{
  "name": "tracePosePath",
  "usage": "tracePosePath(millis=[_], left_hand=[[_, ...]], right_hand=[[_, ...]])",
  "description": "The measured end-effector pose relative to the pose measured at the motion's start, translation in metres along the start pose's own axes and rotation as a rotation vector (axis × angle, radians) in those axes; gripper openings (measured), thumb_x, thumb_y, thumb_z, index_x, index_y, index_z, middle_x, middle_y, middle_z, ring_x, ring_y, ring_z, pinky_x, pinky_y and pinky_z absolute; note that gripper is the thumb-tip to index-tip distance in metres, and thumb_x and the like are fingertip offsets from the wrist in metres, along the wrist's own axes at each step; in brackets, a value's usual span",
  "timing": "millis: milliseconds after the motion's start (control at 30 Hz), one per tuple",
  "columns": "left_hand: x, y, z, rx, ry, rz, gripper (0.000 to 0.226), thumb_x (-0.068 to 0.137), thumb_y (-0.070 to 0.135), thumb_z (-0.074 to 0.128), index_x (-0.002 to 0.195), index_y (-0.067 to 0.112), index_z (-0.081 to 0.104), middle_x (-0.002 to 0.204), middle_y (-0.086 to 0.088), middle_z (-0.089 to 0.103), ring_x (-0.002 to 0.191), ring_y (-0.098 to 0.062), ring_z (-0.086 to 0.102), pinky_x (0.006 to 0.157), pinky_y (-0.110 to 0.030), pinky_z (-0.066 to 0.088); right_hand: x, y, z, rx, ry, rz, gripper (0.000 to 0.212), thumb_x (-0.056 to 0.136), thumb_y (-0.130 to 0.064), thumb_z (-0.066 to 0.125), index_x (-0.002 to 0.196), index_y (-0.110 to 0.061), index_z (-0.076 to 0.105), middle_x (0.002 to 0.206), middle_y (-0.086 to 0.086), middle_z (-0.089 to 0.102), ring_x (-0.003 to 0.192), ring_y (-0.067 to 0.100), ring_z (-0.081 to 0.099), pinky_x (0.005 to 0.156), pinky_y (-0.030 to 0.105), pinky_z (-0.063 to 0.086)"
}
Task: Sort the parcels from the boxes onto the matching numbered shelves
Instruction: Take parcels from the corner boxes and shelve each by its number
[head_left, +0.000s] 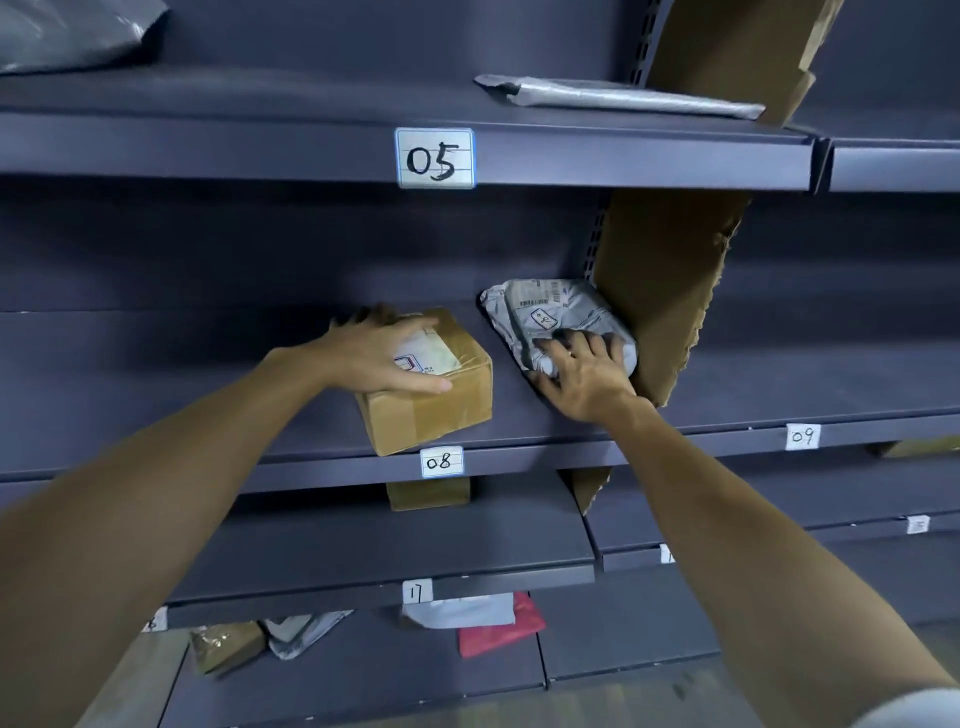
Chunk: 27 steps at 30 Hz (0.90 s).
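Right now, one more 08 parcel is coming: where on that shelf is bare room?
Bare: shelf 08 left of the brown box, out to the frame edge. Only a narrow strip between box and grey parcel. Crowded right: that parcel lies against the cardboard divider.

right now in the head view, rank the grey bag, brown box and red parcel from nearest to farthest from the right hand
1. grey bag, gripped by the right hand, right end of shelf 08.
2. brown box, to its left, same shelf.
3. red parcel, two shelves down.
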<state>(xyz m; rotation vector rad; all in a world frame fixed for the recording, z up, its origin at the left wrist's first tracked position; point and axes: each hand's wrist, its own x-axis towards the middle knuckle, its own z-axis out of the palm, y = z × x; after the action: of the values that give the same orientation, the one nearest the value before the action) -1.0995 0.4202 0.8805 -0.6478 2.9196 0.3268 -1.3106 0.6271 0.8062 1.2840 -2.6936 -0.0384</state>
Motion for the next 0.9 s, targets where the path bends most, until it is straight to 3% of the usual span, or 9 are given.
tracePosePath(millis=[333, 533, 633, 767, 900], left_hand=[[-0.004, 0.001, 0.001, -0.013, 0.036, -0.001, 0.112, 0.05, 0.099, 0.039, 0.15, 0.057, 0.012, 0.161, 0.004, 0.018, 0.148, -0.031, 0.014, 0.119, -0.058, 0.008], [-0.01, 0.005, 0.002, 0.012, 0.079, -0.021, 0.113, 0.05, 0.099, 0.038, 0.15, 0.053, 0.016, 0.159, 0.005, 0.021, 0.145, -0.028, 0.019, 0.119, -0.053, 0.013], [-0.015, 0.01, 0.004, 0.024, 0.098, -0.024, 0.114, 0.049, 0.101, 0.038, 0.15, 0.052, 0.018, 0.157, 0.002, 0.026, 0.142, -0.029, 0.023, 0.116, -0.052, 0.017], [-0.025, 0.029, 0.01, 0.04, 0.117, -0.017, 0.114, 0.048, 0.099, 0.038, 0.15, 0.052, 0.019, 0.152, 0.0, 0.031, 0.136, -0.026, 0.028, 0.112, -0.047, 0.022], [-0.043, 0.047, 0.018, 0.044, 0.12, 0.018, 0.116, 0.048, 0.099, 0.039, 0.151, 0.05, 0.019, 0.155, 0.002, 0.026, 0.138, -0.024, 0.026, 0.111, -0.047, 0.02]], right_hand=[[-0.004, -0.001, -0.006, 0.064, -0.001, 0.008, 0.067, 0.098, -0.065, 0.031, 0.153, -0.027, 0.03, 0.156, 0.011, 0.03, 0.143, 0.036, 0.025, 0.12, 0.056, 0.006], [-0.016, -0.003, -0.006, 0.227, 0.18, -0.028, 0.092, 0.08, -0.075, 0.008, 0.154, -0.026, 0.033, 0.159, 0.012, 0.031, 0.151, 0.034, 0.013, 0.12, 0.056, -0.004], [-0.024, -0.008, -0.004, 0.238, 0.236, -0.098, 0.089, 0.084, -0.072, 0.01, 0.155, -0.024, 0.033, 0.162, 0.013, 0.028, 0.153, 0.033, 0.009, 0.121, 0.053, -0.01], [-0.039, -0.009, -0.008, 0.261, 0.214, -0.124, 0.084, 0.088, -0.07, 0.011, 0.155, -0.025, 0.031, 0.164, 0.011, 0.022, 0.154, 0.03, 0.003, 0.122, 0.053, -0.006], [-0.066, -0.006, -0.015, 0.265, 0.141, -0.113, 0.059, 0.104, -0.053, 0.03, 0.156, -0.025, 0.027, 0.167, 0.01, 0.013, 0.155, 0.028, -0.005, 0.123, 0.051, -0.006]])
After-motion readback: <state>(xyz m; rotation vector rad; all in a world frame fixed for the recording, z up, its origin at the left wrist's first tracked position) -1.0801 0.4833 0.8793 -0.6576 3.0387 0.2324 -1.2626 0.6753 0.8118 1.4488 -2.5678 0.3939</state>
